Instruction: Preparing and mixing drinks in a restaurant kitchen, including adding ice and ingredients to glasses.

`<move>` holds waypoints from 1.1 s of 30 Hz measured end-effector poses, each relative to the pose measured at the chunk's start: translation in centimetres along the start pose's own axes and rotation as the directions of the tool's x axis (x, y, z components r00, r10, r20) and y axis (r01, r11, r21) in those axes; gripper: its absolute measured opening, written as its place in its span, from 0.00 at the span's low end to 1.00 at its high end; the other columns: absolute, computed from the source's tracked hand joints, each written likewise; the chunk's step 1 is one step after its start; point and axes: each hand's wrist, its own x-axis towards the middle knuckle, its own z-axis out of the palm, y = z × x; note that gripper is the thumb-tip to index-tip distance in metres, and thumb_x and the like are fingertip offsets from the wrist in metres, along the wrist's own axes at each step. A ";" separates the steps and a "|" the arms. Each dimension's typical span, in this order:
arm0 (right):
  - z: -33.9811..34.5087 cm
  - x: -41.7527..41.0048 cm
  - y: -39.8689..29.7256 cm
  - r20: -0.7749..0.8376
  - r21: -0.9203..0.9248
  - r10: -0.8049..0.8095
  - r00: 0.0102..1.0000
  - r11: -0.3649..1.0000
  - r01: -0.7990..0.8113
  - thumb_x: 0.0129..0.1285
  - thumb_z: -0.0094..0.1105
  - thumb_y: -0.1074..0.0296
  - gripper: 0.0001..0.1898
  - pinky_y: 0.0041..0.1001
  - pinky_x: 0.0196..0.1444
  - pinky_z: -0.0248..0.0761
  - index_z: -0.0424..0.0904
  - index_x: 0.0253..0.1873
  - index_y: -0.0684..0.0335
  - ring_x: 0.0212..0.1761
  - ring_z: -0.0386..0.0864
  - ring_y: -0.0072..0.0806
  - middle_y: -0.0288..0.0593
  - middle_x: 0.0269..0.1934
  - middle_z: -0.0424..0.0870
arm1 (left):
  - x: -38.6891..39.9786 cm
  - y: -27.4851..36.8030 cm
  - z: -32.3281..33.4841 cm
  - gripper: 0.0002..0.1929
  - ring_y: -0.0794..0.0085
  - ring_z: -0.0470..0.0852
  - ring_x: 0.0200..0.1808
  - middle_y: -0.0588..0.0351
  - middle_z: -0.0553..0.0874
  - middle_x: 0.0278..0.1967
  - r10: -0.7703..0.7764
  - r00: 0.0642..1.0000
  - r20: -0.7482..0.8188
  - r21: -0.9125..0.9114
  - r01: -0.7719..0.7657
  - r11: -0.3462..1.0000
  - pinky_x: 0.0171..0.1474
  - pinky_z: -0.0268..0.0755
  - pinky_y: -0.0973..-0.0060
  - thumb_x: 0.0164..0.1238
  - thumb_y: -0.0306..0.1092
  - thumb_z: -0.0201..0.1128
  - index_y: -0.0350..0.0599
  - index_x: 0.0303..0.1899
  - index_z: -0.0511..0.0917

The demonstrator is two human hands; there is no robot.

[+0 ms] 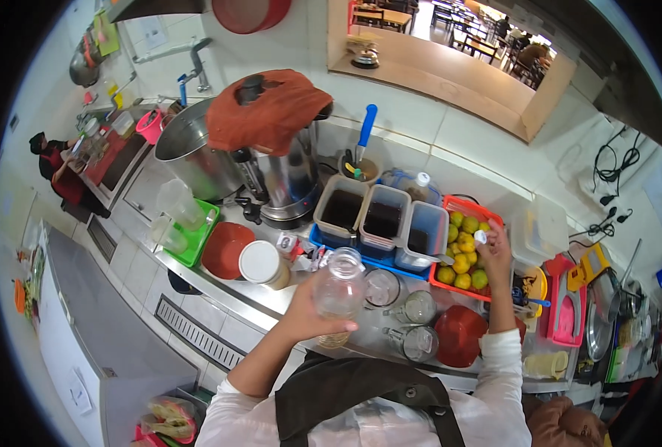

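Note:
My left hand (307, 315) is wrapped around a clear bottle (339, 296) with an uncapped mouth, held upright over the counter's front edge. Some pale contents show at its bottom. Between the fingertips of my right hand (496, 248) is a white bottle cap (480, 237), above a red basket (442, 284) of green and yellow citrus fruit (461, 261). Left of the basket, three plastic containers of dark liquid (384, 218) stand in a blue tray (373, 262). Glass mugs (419, 307) and a red bowl (461, 335) sit nearer to me.
A steel urn (289, 190) with a reddish cloth (269, 109) and a large pot (191, 151) stand at the back left. A white-lidded tub (261, 262) and a green tray (202, 234) lie left. A co-worker (63, 173) stands by the far sink.

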 end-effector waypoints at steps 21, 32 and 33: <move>10.9 -4.7 -21.8 0.851 -0.071 -0.345 0.397 0.673 0.737 0.50 0.58 0.61 0.14 0.32 0.35 0.67 0.71 0.37 0.64 0.33 0.72 0.41 0.45 0.30 0.73 | 3.9 1.6 -0.6 0.30 0.74 0.76 0.40 0.58 0.79 0.36 0.035 0.704 0.709 -0.206 0.159 0.966 0.46 0.66 0.76 0.34 0.39 0.73 0.40 0.44 0.73; 12.6 10.8 -26.9 0.453 -0.550 -0.574 0.682 0.422 0.721 0.51 0.52 0.55 0.17 0.35 0.26 0.63 0.70 0.24 0.67 0.21 0.70 0.44 0.52 0.18 0.71 | 12.7 9.1 -2.3 0.44 0.67 0.69 0.54 0.49 0.71 0.52 0.515 0.848 -0.127 0.429 -0.421 0.799 0.53 0.62 0.72 0.32 0.38 0.75 0.41 0.57 0.61; 12.7 12.3 -26.4 0.431 -0.604 -0.575 0.695 0.388 0.696 0.52 0.52 0.54 0.18 0.35 0.27 0.64 0.71 0.24 0.67 0.22 0.71 0.44 0.52 0.19 0.72 | 11.7 8.8 -3.0 0.44 0.65 0.67 0.56 0.49 0.68 0.54 0.471 0.867 -0.166 0.365 -0.389 0.846 0.54 0.60 0.69 0.33 0.38 0.74 0.41 0.57 0.61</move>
